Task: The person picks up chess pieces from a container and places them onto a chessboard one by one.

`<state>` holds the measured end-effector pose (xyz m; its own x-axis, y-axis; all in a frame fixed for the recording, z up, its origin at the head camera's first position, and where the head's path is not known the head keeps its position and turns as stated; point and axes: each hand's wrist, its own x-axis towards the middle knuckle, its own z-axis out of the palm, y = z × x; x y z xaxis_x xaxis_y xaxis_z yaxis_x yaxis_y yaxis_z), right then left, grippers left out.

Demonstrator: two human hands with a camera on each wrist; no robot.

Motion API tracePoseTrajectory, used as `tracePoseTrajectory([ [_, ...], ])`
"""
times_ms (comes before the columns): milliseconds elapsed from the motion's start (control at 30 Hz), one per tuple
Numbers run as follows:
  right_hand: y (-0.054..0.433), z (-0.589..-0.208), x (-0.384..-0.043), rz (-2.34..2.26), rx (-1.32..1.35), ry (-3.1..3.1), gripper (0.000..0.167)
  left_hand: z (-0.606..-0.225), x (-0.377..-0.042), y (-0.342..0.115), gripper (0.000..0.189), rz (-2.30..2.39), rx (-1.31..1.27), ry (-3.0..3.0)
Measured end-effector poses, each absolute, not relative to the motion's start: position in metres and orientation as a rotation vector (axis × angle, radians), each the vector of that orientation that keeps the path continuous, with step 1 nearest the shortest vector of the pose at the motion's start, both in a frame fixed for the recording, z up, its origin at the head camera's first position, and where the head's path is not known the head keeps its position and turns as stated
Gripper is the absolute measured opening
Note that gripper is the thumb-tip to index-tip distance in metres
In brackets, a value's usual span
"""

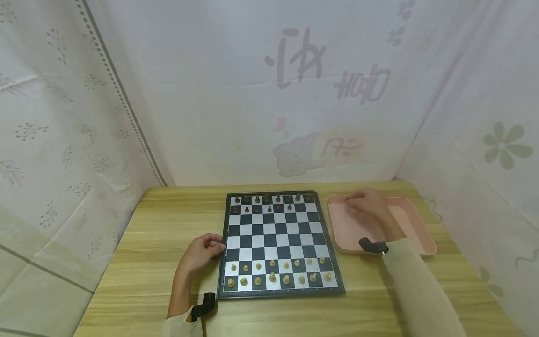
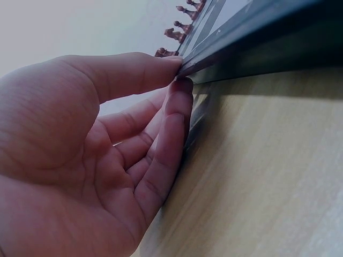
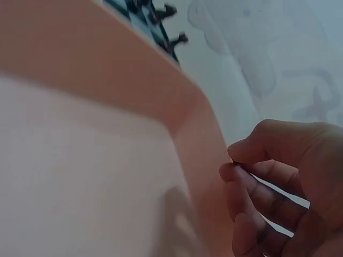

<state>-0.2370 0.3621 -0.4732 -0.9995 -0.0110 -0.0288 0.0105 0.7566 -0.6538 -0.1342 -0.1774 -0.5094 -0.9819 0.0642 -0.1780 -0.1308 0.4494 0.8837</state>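
Observation:
A chessboard lies on the wooden table, with dark red-brown chess pieces in two rows at its far side and cream pieces in two rows at the near side. At the board's left edge, my left hand grips the rim; in the left wrist view the thumb is on top and the fingertips are just under it. Over the far left part of the pink tray, my right hand pinches a small dark chess piece between thumb and index finger, mostly hidden by the fingertips.
The pink tray stands right of the chessboard, with a narrow strip of table between them. Printed cloth hangs behind the table and along both sides. Bare wood shows left of the board.

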Motion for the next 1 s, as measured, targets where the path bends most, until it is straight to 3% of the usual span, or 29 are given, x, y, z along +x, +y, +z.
tracePoseTrajectory([
  [533, 0.291, -0.468, -0.254, -1.133, -0.311, 2.874, 0.017, -0.51, -0.136, -0.175, 0.027, 1.559, -0.1, 2.503],
  [1000, 0.264, -0.476, -0.261, -0.867, -0.34, 2.922, 0.008, -0.51, -0.135, -0.173, 0.026, 1.544, -0.09, 2.519],
])
